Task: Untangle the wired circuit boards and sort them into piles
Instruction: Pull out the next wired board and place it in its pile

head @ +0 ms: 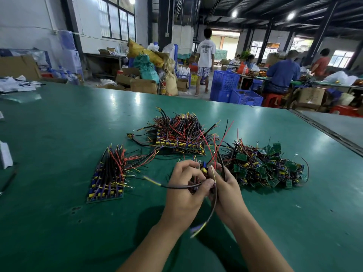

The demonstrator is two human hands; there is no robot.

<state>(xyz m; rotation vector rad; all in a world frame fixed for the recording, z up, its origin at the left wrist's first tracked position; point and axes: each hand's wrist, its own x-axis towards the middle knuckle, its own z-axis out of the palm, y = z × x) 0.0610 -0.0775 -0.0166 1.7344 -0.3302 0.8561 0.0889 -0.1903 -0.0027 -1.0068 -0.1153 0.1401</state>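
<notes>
Right, left hand (pixel 183 191) and right hand (pixel 227 189) both curled, pinching one wired board (pixel 204 169) just left of the tangled heap (pixel 265 167); near stack (pixel 110 173), far stack (pixel 180 138) further left of it; green table (pixel 59 134), seated worker (pixel 280 73) beyond.

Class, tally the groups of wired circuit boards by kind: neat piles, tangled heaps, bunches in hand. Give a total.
Neat piles: 2
Tangled heap: 1
Bunch held by left hand and right hand: 1
Total: 4

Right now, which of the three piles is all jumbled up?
The pile on the right, next to the right hand. Its green boards lie every which way; the left pile and middle pile are stacked in neat rows.
</notes>
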